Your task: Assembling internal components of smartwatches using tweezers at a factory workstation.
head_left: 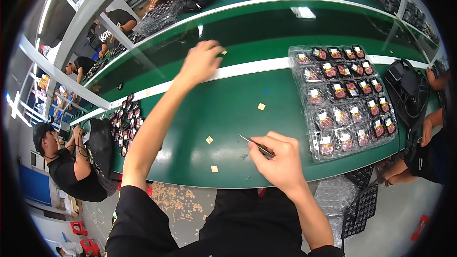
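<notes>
Left hand (202, 61) outstretched, right (278, 160) holding tool (260, 147)

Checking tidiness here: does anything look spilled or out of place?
Yes: many small tan pieces lie scattered on the floor beside the person's left sleeve, looking spilled or dropped. A few loose tan squares also dot the green bench.

The table (228, 102) is green, the small squares (261, 107) tan.
</notes>
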A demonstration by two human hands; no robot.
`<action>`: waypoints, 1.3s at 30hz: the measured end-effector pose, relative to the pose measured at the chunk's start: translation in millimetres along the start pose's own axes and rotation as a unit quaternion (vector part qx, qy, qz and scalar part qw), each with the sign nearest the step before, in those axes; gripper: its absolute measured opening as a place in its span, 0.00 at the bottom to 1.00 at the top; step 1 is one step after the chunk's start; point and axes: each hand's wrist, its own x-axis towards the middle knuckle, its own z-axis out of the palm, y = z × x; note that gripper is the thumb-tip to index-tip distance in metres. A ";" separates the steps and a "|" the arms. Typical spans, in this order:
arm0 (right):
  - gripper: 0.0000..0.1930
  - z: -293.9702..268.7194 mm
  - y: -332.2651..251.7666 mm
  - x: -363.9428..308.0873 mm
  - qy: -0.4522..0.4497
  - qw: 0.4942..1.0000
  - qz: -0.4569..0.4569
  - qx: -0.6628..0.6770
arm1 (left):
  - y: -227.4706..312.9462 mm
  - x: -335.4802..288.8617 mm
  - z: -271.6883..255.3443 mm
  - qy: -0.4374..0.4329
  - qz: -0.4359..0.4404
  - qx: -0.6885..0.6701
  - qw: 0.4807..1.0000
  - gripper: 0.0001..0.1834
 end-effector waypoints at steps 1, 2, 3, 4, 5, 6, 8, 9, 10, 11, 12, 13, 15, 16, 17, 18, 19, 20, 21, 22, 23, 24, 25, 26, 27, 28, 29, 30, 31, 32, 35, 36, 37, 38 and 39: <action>0.08 1.3 -1.3 1.3 -0.008 1.000 0.001 -0.003 | -30.5 -22.3 -0.2 -0.042 -0.078 0.059 0.994 0.16; 0.08 1.1 -1.5 1.5 -0.013 1.000 0.007 -0.012 | -46.1 -35.6 -0.9 -0.058 -0.135 0.072 0.987 0.18; 0.08 1.0 -1.6 2.7 -0.013 1.000 0.008 -0.013 | -61.4 -45.2 -0.3 -0.060 -0.142 0.044 0.987 0.19; 0.08 2.4 -0.4 3.5 -0.009 1.000 0.003 -0.013 | -65.8 -53.5 -3.4 -0.063 -0.154 0.017 0.986 0.20; 0.08 4.4 0.0 4.1 -0.007 1.000 -0.002 -0.013 | -69.1 -57.2 -3.6 -0.065 -0.159 0.015 0.985 0.20; 0.08 7.0 -0.7 4.3 -0.014 1.000 -0.002 -0.013 | -73.2 -59.6 -4.5 -0.059 -0.134 -0.010 0.989 0.20; 0.07 8.6 -5.2 6.4 -0.003 1.000 -0.001 -0.022 | -69.3 -65.3 -13.7 -0.045 -0.120 -0.034 0.991 0.21; 0.07 7.9 -5.4 6.9 -0.009 1.000 -0.004 -0.025 | -59.2 -62.1 -16.2 -0.036 -0.076 -0.106 0.991 0.22; 0.07 7.2 -5.8 6.3 0.007 0.999 -0.004 -0.039 | -48.9 -59.7 -20.0 -0.025 -0.033 -0.175 0.984 0.22; 0.07 4.6 -2.7 4.2 0.033 0.998 0.005 -0.056 | -24.0 -54.8 -23.2 -0.032 0.008 -0.203 0.979 0.23; 0.07 3.3 -2.5 3.1 0.034 0.998 0.006 -0.056 | 3.5 -59.8 -34.6 -0.040 0.045 -0.224 0.973 0.25; 0.06 3.6 -3.2 2.8 0.046 0.997 0.024 -0.056 | 22.9 -67.0 -41.1 -0.077 0.062 -0.269 0.958 0.26; 0.06 5.6 -3.1 3.8 0.051 0.996 0.035 -0.056 | 48.5 -85.4 -56.4 -0.131 0.084 -0.323 0.933 0.29; 0.06 6.8 -2.9 5.3 0.046 0.997 0.035 -0.054 | 56.9 -93.8 -62.8 -0.150 0.093 -0.337 0.925 0.29; 0.06 6.4 -3.6 4.4 0.042 0.997 0.034 -0.059 | 63.7 -101.5 -66.8 -0.165 0.089 -0.356 0.916 0.31; 0.06 6.1 -4.1 3.7 0.039 0.996 0.034 -0.066 | 65.1 -106.2 -67.4 -0.185 0.089 -0.373 0.905 0.33; 0.05 6.0 -4.2 4.5 0.037 0.996 0.035 -0.068 | 66.2 -110.9 -66.9 -0.155 0.082 -0.377 0.909 0.35; 0.05 6.1 -5.8 5.3 0.028 0.996 0.043 -0.070 | 69.0 -118.3 -68.8 -0.125 0.071 -0.382 0.913 0.37; 0.05 4.9 -7.3 5.8 0.025 0.996 0.043 -0.075 | 67.6 -119.8 -71.0 -0.122 0.057 -0.383 0.914 0.40; 0.05 4.3 -7.5 5.9 0.021 0.996 0.044 -0.080 | 67.3 -122.9 -68.9 -0.073 0.063 -0.367 0.925 0.39; 0.05 5.9 -5.2 7.6 0.025 0.996 0.032 -0.079 | 71.3 -123.4 -71.0 -0.067 0.024 -0.370 0.926 0.38; 0.05 6.4 -4.0 7.8 0.021 0.995 0.043 -0.086 | 75.3 -124.2 -71.3 -0.061 -0.014 -0.372 0.926 0.37; 0.05 6.2 -3.3 7.4 0.027 0.995 0.045 -0.083 | 76.9 -124.8 -64.4 -0.029 -0.009 -0.332 0.943 0.37; 0.05 7.8 -2.3 8.0 0.032 0.995 0.045 -0.077 | 79.3 -126.1 -64.4 -0.032 -0.014 -0.339 0.940 0.37; 0.05 8.1 -2.6 8.3 0.029 0.995 0.045 -0.088 | 82.7 -125.8 -68.1 -0.054 -0.029 -0.312 0.948 0.38; 0.05 9.0 -2.7 8.8 0.025 0.994 0.052 -0.091 | 85.9 -126.0 -69.4 -0.076 -0.044 -0.284 0.955 0.40; 0.05 9.8 -3.1 9.2 0.028 0.995 0.050 -0.087 | 89.2 -126.6 -66.0 -0.055 -0.035 -0.279 0.958 0.38; 0.05 10.8 -2.9 9.4 0.031 0.995 0.046 -0.082 | 88.1 -128.9 -60.6 -0.058 -0.039 -0.285 0.956 0.38; 0.05 11.9 -2.0 9.5 0.033 0.995 0.042 -0.083 | 84.9 -131.0 -54.7 -0.046 -0.020 -0.267 0.963 0.35; 0.05 11.7 -2.5 9.1 0.030 0.995 0.048 -0.087 | 83.7 -132.5 -49.5 -0.033 0.001 -0.249 0.968 0.32; 0.05 10.3 -2.7 7.4 0.028 0.994 0.055 -0.093 | 80.7 -132.3 -49.7 -0.065 0.007 -0.345 0.936 0.27; 0.05 10.0 -1.2 6.4 0.028 0.994 0.054 -0.091 | 78.9 -132.3 -48.0 -0.070 0.016 -0.358 0.931 0.27; 0.06 9.7 0.1 5.5 0.028 0.994 0.054 -0.089 | 77.1 -132.2 -45.2 -0.073 0.015 -0.362 0.929 0.27; 0.06 9.4 0.5 5.2 0.026 0.994 0.058 -0.089 | 75.2 -132.6 -43.9 -0.070 0.030 -0.364 0.928 0.28; 0.06 8.4 0.9 5.1 0.024 0.995 0.062 -0.079 | 75.1 -133.6 -43.3 -0.067 0.045 -0.366 0.927 0.28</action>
